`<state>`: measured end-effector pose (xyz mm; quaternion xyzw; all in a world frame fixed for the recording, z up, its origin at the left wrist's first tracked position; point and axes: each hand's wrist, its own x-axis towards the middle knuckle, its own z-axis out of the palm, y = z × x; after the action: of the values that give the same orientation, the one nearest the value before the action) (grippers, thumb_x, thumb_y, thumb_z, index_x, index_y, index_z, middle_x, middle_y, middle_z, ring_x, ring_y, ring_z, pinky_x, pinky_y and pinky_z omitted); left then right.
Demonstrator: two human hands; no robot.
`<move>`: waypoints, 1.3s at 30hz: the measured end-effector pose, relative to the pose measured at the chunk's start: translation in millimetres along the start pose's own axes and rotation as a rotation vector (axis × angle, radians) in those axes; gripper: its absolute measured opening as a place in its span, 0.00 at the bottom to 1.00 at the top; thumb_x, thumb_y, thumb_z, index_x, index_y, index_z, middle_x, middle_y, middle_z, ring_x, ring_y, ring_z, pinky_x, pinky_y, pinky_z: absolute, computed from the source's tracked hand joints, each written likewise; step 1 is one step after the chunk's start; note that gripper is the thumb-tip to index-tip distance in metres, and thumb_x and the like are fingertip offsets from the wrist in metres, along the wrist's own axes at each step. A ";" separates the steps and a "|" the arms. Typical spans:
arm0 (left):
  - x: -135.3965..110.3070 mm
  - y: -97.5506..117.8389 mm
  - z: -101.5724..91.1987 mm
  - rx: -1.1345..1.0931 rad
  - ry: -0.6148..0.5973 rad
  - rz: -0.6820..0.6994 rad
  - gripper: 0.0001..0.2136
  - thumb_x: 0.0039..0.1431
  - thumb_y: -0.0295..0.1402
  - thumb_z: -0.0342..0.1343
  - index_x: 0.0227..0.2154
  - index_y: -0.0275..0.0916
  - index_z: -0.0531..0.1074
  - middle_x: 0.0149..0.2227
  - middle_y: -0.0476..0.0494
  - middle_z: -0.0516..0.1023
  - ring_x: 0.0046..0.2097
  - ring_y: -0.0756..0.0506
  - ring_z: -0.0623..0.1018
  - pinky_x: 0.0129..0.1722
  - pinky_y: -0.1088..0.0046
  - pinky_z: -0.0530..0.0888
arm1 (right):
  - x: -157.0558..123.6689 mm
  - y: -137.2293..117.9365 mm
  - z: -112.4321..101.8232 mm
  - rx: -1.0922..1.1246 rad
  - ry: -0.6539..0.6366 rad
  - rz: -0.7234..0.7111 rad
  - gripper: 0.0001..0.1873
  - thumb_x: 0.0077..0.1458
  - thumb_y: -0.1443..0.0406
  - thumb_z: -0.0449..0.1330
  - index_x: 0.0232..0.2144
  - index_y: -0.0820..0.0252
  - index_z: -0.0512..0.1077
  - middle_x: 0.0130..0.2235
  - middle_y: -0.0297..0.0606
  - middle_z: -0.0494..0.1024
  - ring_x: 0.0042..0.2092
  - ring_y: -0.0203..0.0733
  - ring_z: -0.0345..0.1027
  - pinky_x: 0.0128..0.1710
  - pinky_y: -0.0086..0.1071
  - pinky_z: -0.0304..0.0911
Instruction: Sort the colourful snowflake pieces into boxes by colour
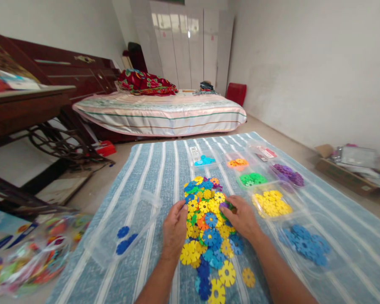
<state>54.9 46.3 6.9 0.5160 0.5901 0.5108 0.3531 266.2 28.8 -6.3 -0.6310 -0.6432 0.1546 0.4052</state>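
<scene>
Long loose pile of flat flower-shaped discs [211, 237], mostly yellow and blue, some green, orange and purple, overlapping on the striped cloth [152, 169], one purple disc [223, 205] at the right hand's [243, 218] fingertips, one dull-yellow disc [248, 277] flat just beside the near end.

The disc pile [212, 206] lies on cloth [150, 169], bed [164, 116] behind.

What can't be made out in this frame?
Head view:
Left hand: its own fingers hide whether it grips anything.
Purple piece at right hand: fingers partly cover it.
Pile: its top layer hides what lies beneath.
Red-and-white label: too small and blurred to read.
Bagged items: cut off by left edge.
</scene>
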 end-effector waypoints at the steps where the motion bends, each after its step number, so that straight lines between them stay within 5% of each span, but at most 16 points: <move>1: 0.4 -1.1 -0.3 0.001 -0.015 -0.004 0.19 0.51 0.46 0.53 0.41 0.40 0.73 0.40 0.44 0.79 0.42 0.44 0.77 0.41 0.69 0.72 | -0.4 -0.9 -0.1 -0.024 -0.025 -0.012 0.14 0.49 0.58 0.58 0.38 0.56 0.75 0.42 0.40 0.75 0.45 0.44 0.67 0.48 0.38 0.62; 14: 1.0 -3.7 -0.7 0.033 -0.035 -0.026 0.18 0.52 0.45 0.52 0.41 0.40 0.72 0.39 0.45 0.78 0.41 0.44 0.76 0.44 0.68 0.71 | -4.2 -14.4 -4.2 0.000 -0.067 0.000 0.10 0.48 0.58 0.59 0.31 0.55 0.76 0.48 0.42 0.72 0.51 0.46 0.64 0.51 0.40 0.59; 25: 1.0 -3.8 -0.6 0.035 -0.054 -0.032 0.17 0.53 0.45 0.51 0.41 0.41 0.72 0.41 0.45 0.78 0.41 0.44 0.77 0.41 0.69 0.72 | -3.1 -7.6 -6.5 0.050 -0.089 0.023 0.09 0.49 0.62 0.57 0.22 0.56 0.73 0.43 0.40 0.75 0.53 0.46 0.63 0.50 0.40 0.59; 28: 0.8 -4.0 -0.5 0.030 -0.053 -0.034 0.17 0.53 0.45 0.51 0.41 0.41 0.72 0.40 0.45 0.78 0.41 0.44 0.77 0.41 0.69 0.72 | -4.6 -8.2 -7.2 0.055 -0.112 0.028 0.08 0.47 0.62 0.59 0.30 0.56 0.75 0.46 0.41 0.73 0.53 0.46 0.63 0.52 0.41 0.58; 32: -0.1 -1.6 -0.3 0.017 -0.055 -0.039 0.17 0.52 0.45 0.52 0.41 0.40 0.72 0.40 0.45 0.78 0.41 0.44 0.76 0.41 0.70 0.71 | -9.4 -4.8 -7.7 0.032 -0.176 -0.021 0.30 0.39 0.58 0.65 0.48 0.53 0.69 0.57 0.42 0.63 0.57 0.49 0.58 0.56 0.44 0.54; 35: -0.6 0.7 -0.4 0.025 -0.059 -0.036 0.17 0.52 0.44 0.51 0.41 0.40 0.72 0.39 0.45 0.78 0.41 0.44 0.76 0.42 0.69 0.71 | -11.6 -1.0 -8.1 0.022 -0.210 -0.047 0.37 0.36 0.54 0.67 0.52 0.51 0.66 0.59 0.43 0.59 0.59 0.52 0.55 0.57 0.46 0.53; 39: -0.6 2.0 -0.4 0.022 -0.056 -0.027 0.16 0.51 0.43 0.52 0.39 0.40 0.72 0.38 0.45 0.78 0.41 0.44 0.76 0.42 0.69 0.71 | -10.6 -0.6 -9.0 0.038 -0.224 -0.042 0.33 0.40 0.53 0.65 0.51 0.52 0.68 0.59 0.43 0.60 0.58 0.50 0.56 0.57 0.45 0.54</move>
<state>55.1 45.5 8.8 0.5258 0.5924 0.4849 0.3707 270.9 16.0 -3.8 -0.5884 -0.6945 0.2275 0.3459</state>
